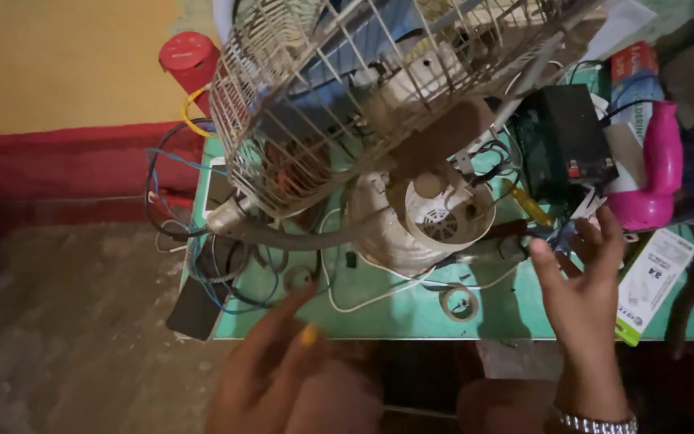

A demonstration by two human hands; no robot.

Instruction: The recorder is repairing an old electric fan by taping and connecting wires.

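Green counter [379, 309] carries my work. My left hand [283, 370] hovers open and empty, blurred, below the fan's wire guard [299, 120]. My right hand [580, 273], fingers spread, holds nothing beside the white motor housing [435, 217]; I'd steady that first.

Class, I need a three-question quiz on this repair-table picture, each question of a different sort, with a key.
1. True or false: the wire fan guard lies flat on the floor.
2. Which hand wears the metal wristband?
A. left
B. right
3. Fill in: the tabletop is painted ____.

Key
1. False: it stands tilted above the table.
2. B. The right hand is open near the yellow-handled screwdriver; the left hand is blurred at the table's near edge.
3. Green.
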